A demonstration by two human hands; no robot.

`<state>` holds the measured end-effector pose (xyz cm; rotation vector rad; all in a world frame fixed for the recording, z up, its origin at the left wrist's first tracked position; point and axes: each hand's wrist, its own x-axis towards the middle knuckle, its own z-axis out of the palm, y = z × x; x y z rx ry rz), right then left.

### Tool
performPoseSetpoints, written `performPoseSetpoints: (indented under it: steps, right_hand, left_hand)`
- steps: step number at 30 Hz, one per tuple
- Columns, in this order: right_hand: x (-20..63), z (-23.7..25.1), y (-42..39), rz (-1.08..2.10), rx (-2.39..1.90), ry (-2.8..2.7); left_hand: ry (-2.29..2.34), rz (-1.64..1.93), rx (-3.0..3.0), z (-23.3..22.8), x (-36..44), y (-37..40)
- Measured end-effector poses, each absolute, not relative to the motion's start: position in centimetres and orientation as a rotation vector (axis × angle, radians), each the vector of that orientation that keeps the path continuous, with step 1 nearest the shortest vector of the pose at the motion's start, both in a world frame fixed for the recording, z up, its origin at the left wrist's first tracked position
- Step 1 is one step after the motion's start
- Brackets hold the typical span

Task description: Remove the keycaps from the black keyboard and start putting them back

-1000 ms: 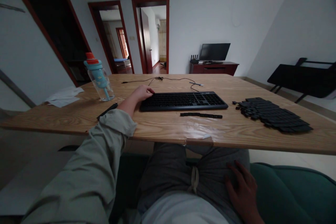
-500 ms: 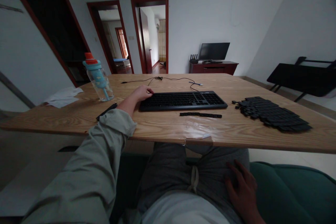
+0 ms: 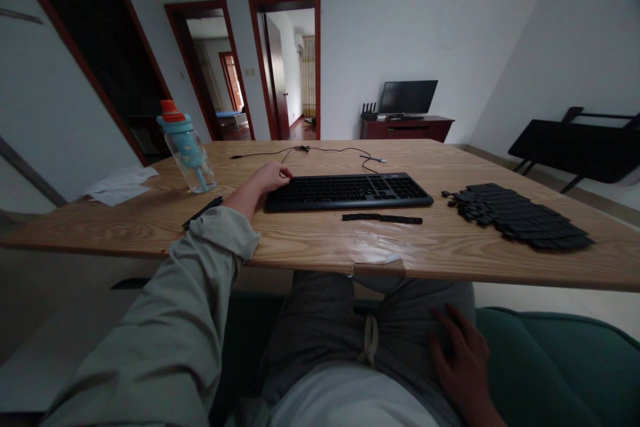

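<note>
A black keyboard point(image 3: 350, 192) lies flat on the wooden table. My left hand point(image 3: 273, 177) is at its far left corner, fingers bent and pressed together over the edge. Whatever the fingertips pinch, if anything, is too small to see. In front of the keyboard a short row of small black pieces, like keycaps point(image 3: 382, 219), lies in a line. Many more black keycap-like pieces point(image 3: 520, 217) are spread in rows at the right. My right hand point(image 3: 461, 353) rests on my thigh with its fingers apart and holds nothing.
A clear bottle with a blue and red lid point(image 3: 187, 153) stands at the left, near white paper point(image 3: 123, 185). A dark slim object point(image 3: 203, 212) lies by my left forearm. Behind the keyboard runs a thin black cable point(image 3: 330, 149). The wooden table's point(image 3: 290, 247) front edge is near my lap.
</note>
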<state>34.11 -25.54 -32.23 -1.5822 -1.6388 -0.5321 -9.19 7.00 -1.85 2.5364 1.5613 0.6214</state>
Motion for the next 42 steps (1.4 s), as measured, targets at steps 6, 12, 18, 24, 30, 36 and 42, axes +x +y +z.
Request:
performPoseSetpoints:
  steps: [6,12,18,24,30,36,42]
  right_hand:
    - [34.1,-32.1,-25.5,-0.543,-1.566,-1.645]
    - [34.2,-32.1,-25.5,-0.556,-1.571,-1.645]
    - [34.0,-31.9,-25.4,-0.531,-1.581,-1.626]
    - [34.1,-32.1,-25.3,-0.518,-1.555,-1.616]
    - [33.9,-31.9,-25.5,-0.463,-1.609,-1.586]
    - [33.8,-31.7,-25.5,-0.452,-1.599,-1.586]
    - [33.8,-32.0,-25.5,-0.470,-1.578,-1.595]
  left_hand:
    - [1.597,0.558,2.601,-1.7,-9.0,7.0]
    - [1.716,0.315,2.732,-1.0,-8.3,6.6]
    - [1.917,0.085,2.736,-0.5,-6.1,4.8]
    - [1.980,0.137,2.689,-1.0,-5.5,4.1]
    - [1.943,0.282,2.622,-1.8,-6.7,4.6]
    - [1.904,0.429,2.554,-2.1,-7.5,4.1]
    - [1.891,0.687,2.634,-0.9,-8.1,3.1]
